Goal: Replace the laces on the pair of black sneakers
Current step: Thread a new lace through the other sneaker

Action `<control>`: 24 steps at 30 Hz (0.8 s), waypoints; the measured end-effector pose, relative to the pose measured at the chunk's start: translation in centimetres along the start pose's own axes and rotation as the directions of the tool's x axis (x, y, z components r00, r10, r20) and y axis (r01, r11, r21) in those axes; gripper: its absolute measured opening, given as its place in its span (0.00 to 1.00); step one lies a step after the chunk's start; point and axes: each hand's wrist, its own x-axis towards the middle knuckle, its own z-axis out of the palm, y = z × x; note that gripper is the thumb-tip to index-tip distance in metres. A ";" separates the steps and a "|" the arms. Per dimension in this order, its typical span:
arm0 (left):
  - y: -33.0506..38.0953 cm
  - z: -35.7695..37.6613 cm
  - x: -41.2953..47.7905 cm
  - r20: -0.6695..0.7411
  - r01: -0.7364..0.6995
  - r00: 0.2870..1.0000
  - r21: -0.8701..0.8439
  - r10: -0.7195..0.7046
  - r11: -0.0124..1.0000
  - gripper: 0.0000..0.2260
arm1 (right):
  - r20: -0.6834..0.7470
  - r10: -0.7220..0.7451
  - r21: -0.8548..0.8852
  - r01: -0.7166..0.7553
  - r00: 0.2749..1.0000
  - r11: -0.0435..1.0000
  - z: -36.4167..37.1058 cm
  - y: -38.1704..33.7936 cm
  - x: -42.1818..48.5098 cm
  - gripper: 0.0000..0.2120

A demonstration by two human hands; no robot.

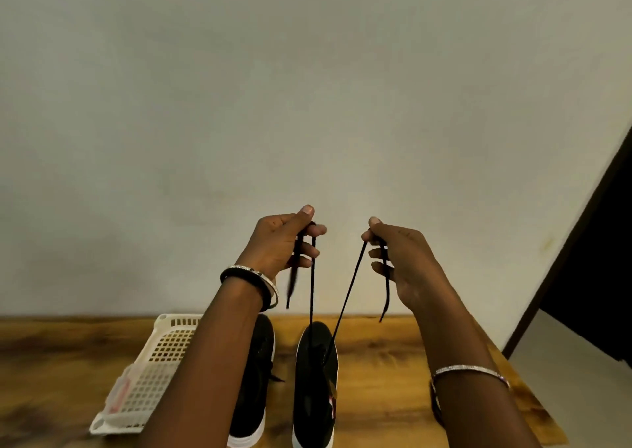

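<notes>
So, over at the left edge of the desk [383,362] there's a white plastic basket [160,355] with a grid of holes. Can't see what's in it from here.

Just beside it sits the sneaker by the basket [261,352], toe pointing at the wall and mostly hidden behind the forearm. A short dark bit of lace sticks out near its tongue, but honestly I can't tell if that one is laced up or not.

The left hand [277,242] is raised well above the desk, fingers curled round one end of a black lace [312,294], thumb up, with the loose tip dangling below the palm. From there the lace runs straight down into the middle sneaker [313,396], which stands on the desk near its front edge. A second strand comes back up at a slant to the right hand [400,259], which pinches it between thumb and forefinger, the tail hanging down past the wrist.

My read: the lace is only through the eyelets near the toe, and the ends are being pulled up to even them out. So the criss-crossing up this shoe is left, then maybe the other one too. Early-ish, I'd say.
</notes>
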 end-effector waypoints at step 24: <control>6.3 3.0 -2.6 -0.043 -0.335 0.940 0.075 0.338 0.939 0.13 | 0.123 -0.358 0.096 0.348 0.926 0.933 1.2 -8.0 -4.2 0.08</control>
